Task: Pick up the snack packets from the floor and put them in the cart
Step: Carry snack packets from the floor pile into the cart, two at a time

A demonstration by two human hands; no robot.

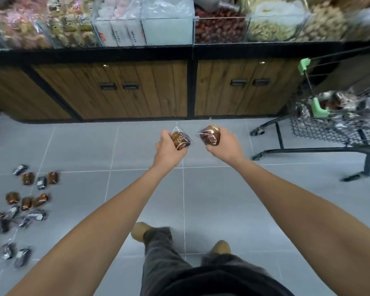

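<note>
My left hand (168,149) is shut on a brown snack packet (181,140) in clear wrap. A second brown snack packet (210,135) sits in my right hand (224,144), which is closed around it. Both arms are stretched out over the grey tiled floor, side by side and a little apart. Several more snack packets (27,202), brown and dark, lie scattered on the floor at the far left. The wire cart (320,124) with green corner caps stands at the right, to the right of my right hand, and holds several packets.
A wooden cabinet (137,88) with black frame runs along the back, with bins of bulk snacks (220,26) on top. My feet and dark trousers (169,253) show at the bottom. The cart's black base frame (308,150) and wheels reach onto the floor.
</note>
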